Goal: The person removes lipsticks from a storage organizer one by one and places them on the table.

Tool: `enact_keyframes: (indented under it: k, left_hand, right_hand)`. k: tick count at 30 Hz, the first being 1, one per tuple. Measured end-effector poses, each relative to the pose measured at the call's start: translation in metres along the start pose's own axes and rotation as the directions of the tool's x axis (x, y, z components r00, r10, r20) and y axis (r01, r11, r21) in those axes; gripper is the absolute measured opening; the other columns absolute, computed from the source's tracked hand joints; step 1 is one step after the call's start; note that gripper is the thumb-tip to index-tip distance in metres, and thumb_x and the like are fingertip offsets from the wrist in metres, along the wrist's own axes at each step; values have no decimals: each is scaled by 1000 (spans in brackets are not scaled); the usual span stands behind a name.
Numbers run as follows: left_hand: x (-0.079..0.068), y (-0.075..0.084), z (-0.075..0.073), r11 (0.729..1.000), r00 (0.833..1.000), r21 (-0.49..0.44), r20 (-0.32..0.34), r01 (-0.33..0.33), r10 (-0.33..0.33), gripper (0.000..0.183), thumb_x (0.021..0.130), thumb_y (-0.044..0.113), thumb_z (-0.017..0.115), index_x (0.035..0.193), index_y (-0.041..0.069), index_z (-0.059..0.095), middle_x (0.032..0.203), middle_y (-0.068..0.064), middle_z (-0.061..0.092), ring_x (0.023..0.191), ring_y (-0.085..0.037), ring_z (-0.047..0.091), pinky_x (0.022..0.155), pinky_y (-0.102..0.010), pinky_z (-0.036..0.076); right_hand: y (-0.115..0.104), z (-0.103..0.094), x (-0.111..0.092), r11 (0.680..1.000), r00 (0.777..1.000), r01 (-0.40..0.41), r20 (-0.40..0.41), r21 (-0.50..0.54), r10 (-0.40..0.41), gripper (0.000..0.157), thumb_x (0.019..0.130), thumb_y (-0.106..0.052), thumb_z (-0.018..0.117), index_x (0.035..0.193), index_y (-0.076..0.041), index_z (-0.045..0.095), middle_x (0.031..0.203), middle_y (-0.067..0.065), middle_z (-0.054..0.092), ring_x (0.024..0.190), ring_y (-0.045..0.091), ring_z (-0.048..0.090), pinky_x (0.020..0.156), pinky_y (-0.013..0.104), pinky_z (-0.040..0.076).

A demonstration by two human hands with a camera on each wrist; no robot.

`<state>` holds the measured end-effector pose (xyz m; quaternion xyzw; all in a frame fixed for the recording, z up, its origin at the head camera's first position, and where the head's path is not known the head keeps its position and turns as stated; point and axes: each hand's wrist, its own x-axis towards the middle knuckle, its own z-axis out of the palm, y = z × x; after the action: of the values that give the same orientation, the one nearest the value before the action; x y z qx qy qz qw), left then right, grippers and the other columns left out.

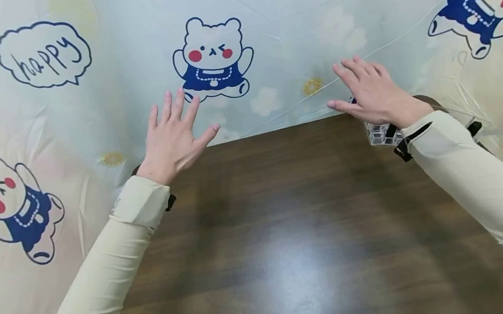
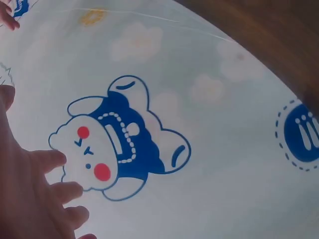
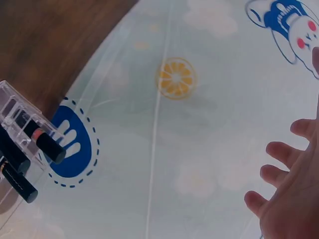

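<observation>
My left hand (image 1: 172,133) hovers with fingers spread over the far left edge of a dark wooden table (image 1: 289,226); its fingers (image 2: 50,194) show above a bear print. My right hand (image 1: 369,91) is held flat with straight fingers (image 3: 279,172) over the table's far right corner. Just beneath the right wrist stands a clear plastic organiser (image 1: 382,133), seen in the right wrist view as a clear organiser (image 3: 22,134) holding dark lipstick tubes (image 3: 47,144). Neither hand holds anything.
A pale plastic sheet (image 1: 293,40) printed with cartoon bears, lemon slices and "happy" bubbles lies beyond and around the table. A blue hand-print circle (image 3: 75,149) sits on it beside the organiser. Both arms wear cream sleeves.
</observation>
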<state>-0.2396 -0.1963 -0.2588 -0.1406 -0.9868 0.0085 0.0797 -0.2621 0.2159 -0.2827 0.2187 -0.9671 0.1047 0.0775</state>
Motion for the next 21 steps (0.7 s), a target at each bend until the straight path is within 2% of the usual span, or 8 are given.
enact_keyframes:
  k: [4,8,11,13,17,19,21]
  left_hand:
    - [3,4,-7,997,999,-75,-40,-1,-2,83,91,74,18,157,25,9,163,-4,-5,151,-30,-8,119,-57,-3]
    - [8,12,-12,987,995,-158,-100,-3,-13,80,92,71,22,157,24,12,164,-3,-3,151,-28,-7,120,-56,0]
    - [15,23,-12,972,989,-235,-145,6,-41,77,94,67,25,157,24,15,164,-1,1,152,-25,-6,121,-53,2]
    - [20,31,-10,955,984,-295,-166,14,-66,75,95,65,25,156,24,17,164,0,3,152,-23,-3,122,-50,4]
    - [33,49,0,903,980,-429,-167,27,-109,70,98,60,26,156,21,21,164,1,8,152,-20,4,122,-45,10]
    - [39,58,8,862,980,-506,-154,30,-125,67,99,57,27,155,20,25,164,1,13,152,-17,9,122,-43,13]
    - [44,67,18,808,980,-589,-145,27,-139,63,100,54,31,153,19,29,162,1,21,150,-15,16,122,-40,17]
  right_hand:
    - [4,-11,-6,998,998,-18,-62,54,21,81,98,-56,39,156,-8,11,160,22,12,149,42,4,113,65,7]
    - [14,-19,-18,994,985,-3,-170,106,21,77,98,-47,47,154,-3,18,157,25,20,146,44,13,115,63,10]
    - [25,-24,-31,990,970,-12,-240,143,47,72,98,-40,51,152,-2,23,153,27,26,143,45,22,117,58,14]
    - [33,-25,-41,981,962,-49,-257,186,97,70,99,-38,50,153,-4,23,154,26,26,142,44,22,118,56,15]
    - [48,-26,-63,950,930,-120,-302,287,209,64,98,-33,52,151,-4,29,151,25,30,140,42,25,115,58,17]
    - [55,-23,-75,931,908,-140,-331,337,256,62,96,-28,54,148,-2,33,148,26,34,137,42,28,113,58,20]
    - [61,-19,-86,911,884,-162,-354,378,304,61,95,-26,56,145,1,36,144,27,38,133,43,32,110,59,23]
